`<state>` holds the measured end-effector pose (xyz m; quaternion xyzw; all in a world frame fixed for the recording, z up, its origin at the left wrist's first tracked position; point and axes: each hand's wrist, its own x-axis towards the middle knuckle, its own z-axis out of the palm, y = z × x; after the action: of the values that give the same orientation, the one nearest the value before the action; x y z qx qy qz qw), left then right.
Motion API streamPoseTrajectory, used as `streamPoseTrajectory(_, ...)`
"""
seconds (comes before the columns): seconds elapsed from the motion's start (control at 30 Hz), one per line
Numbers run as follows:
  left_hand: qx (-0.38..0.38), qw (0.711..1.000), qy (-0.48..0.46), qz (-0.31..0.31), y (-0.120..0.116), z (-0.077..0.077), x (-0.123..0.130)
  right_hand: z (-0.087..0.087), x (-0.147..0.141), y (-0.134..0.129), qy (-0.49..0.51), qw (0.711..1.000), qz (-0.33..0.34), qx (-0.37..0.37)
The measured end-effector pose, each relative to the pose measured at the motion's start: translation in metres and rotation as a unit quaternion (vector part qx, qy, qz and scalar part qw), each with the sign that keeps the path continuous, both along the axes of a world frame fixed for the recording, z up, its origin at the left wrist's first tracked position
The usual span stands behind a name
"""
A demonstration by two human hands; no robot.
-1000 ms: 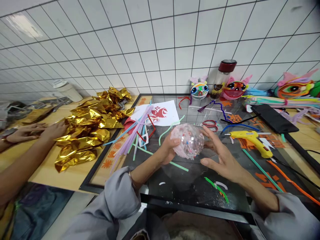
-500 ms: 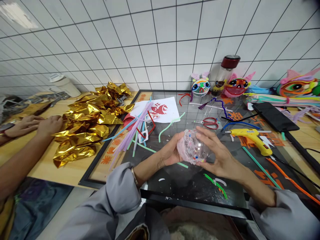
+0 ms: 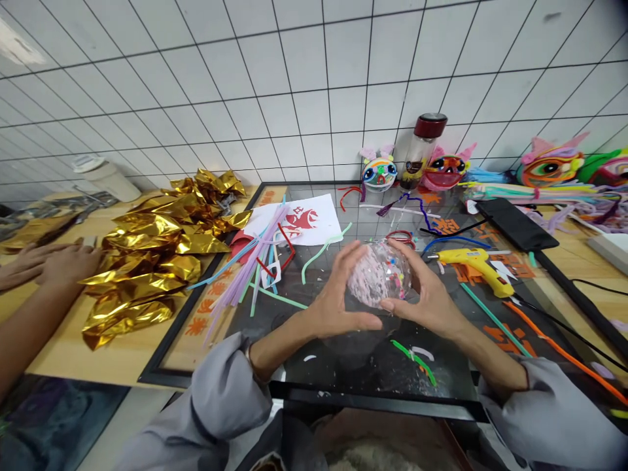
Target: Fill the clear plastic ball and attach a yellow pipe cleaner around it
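A clear plastic ball (image 3: 385, 271) is held between my two hands over the dark mat. Pale pink fuzzy strips cover its left part, and small coloured beads or dots show through the clear right part. My left hand (image 3: 338, 294) cups the left side, fingers against the upper edge, with its thumb stretched out just below the ball. On the right side, my right hand (image 3: 426, 288) grips it, fingers over the top and thumb at the lower front. Behind the ball lie red-handled scissors (image 3: 403, 239), partly hidden. A yellow glue gun (image 3: 473, 265) rests right of my right hand.
Crumpled gold foil (image 3: 157, 245) lies at left, beside another person's hands (image 3: 59, 261). Pipe cleaners (image 3: 255, 261) overlap white paper (image 3: 314, 219) with a red cut-out. Decorated balls (image 3: 379, 173) and a bottle (image 3: 422, 150) stand by the wall. A black phone (image 3: 517, 224) lies at right.
The ball has turned in my hands, showing more of its pink strips to the front. My left thumb has swung off it, and my right thumb has moved onto its front. The view has shifted slightly right.
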<state>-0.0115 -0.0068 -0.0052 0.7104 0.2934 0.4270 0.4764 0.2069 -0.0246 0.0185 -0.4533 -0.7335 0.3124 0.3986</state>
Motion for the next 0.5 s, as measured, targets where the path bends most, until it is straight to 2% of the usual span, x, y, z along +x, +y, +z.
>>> streamPoseTrajectory(0.07, 0.017, 0.999, 0.03, 0.007, -0.0001, 0.0025, -0.001, 0.0009, 0.0012, 0.0002, 0.001, 1.0, 0.015, -0.023)
streamPoseTrajectory(0.17, -0.036, 0.999, 0.007, 0.01, -0.0007, 0.0056, 0.0006, 0.0015, 0.0028, -0.0006, 0.005, 0.998, 0.056, -0.027)
streamPoseTrajectory(0.3, -0.088, 0.995, -0.035, -0.007, -0.0009, 0.0077, 0.0025, -0.001, 0.0039, -0.0017, -0.016, 0.997, 0.069, 0.012)
streamPoseTrajectory(0.5, -0.106, 0.992, -0.069, -0.015, -0.0006, 0.0072, 0.0011, -0.0028, 0.0047, -0.0021, -0.056, 0.993, 0.067, 0.079)
